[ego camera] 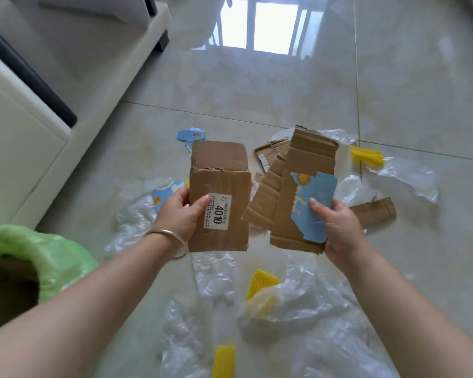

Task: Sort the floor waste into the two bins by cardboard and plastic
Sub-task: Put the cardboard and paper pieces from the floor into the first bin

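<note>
Step in hand: both hands were holding cardboard above the floor, and it looked ready to go into a bin; this is my judgement from the picture.
Left hand: the left hand [181, 214] pinched the folded box piece [219, 195] at its left edge in the middle of the frame, thumb on the front beside the white label [216, 211], other fingers behind.
Right hand: the right hand [339, 227] gripped the torn cardboard sheet [298, 181] right of centre, together with a blue card [316, 205] lying on its front; the thumb pressed on the card.
Bin: a bin with a green bag [38, 257] stood at the lower left edge, just beside the left forearm; something brown seemed to lie inside, so it was probably the cardboard bin. The second bin was not in view.
How to do it well: I think the two pieces should be laid together flat and carried to the lower left, then let go low inside the bag, so that the thin bag does not slip from the rim.
Care: the blue card looked like thin cardboard, but I could not tell for sure.
Still on the floor: more cardboard scraps [374, 214] in the centre right, clear plastic film [298, 298] and yellow foam net pieces [261, 285] in the lower part.
</note>
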